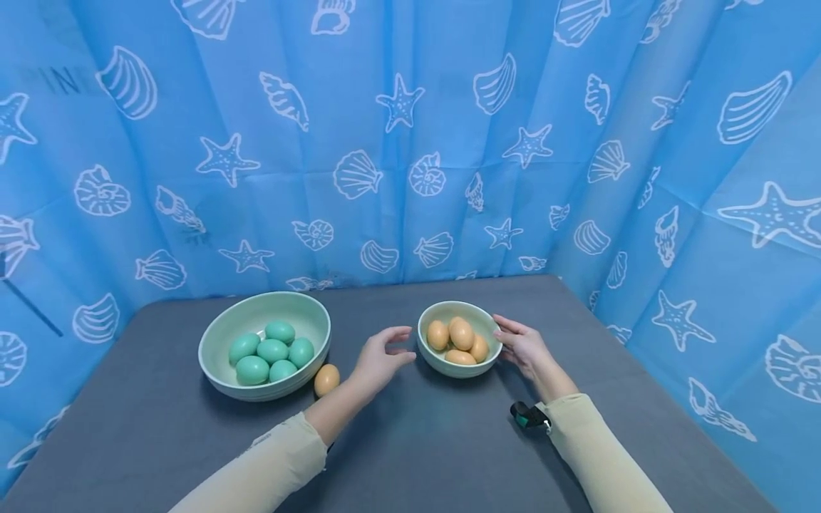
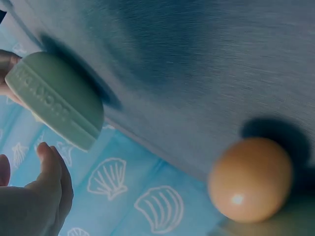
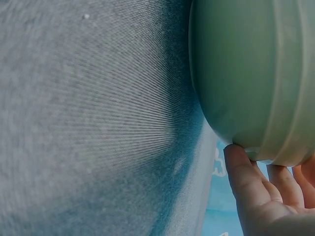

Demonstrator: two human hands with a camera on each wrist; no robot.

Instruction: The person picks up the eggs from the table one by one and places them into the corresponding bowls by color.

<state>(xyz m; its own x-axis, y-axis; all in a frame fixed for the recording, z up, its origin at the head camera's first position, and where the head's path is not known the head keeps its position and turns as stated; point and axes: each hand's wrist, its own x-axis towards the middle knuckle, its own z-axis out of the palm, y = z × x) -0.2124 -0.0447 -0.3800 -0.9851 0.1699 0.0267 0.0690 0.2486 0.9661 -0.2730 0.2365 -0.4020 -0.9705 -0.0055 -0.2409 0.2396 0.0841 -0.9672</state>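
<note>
On the right of the table, a small pale green bowl (image 1: pixel 458 370) holds several light brown eggs (image 1: pixel 460 335). My right hand (image 1: pixel 527 350) grips its right side; in the right wrist view the thumb (image 3: pixel 242 174) lies against the outer wall and the other fingers are at the rim. My left hand (image 1: pixel 380 358) is just left of this bowl, apart from it, thumb and fingers spread with nothing between them. Behind the left wrist, a single brown egg (image 1: pixel 327 379) lies on the table, also large in the left wrist view as a brown egg (image 2: pixel 251 180).
A larger pale green bowl (image 1: pixel 214 356) stands at the left with several green eggs (image 1: pixel 272 350) in it, close beside the loose brown egg. The grey cloth-covered table (image 1: pixel 442 442) ends at a blue shell-patterned curtain (image 1: pixel 398 199) behind and at the right.
</note>
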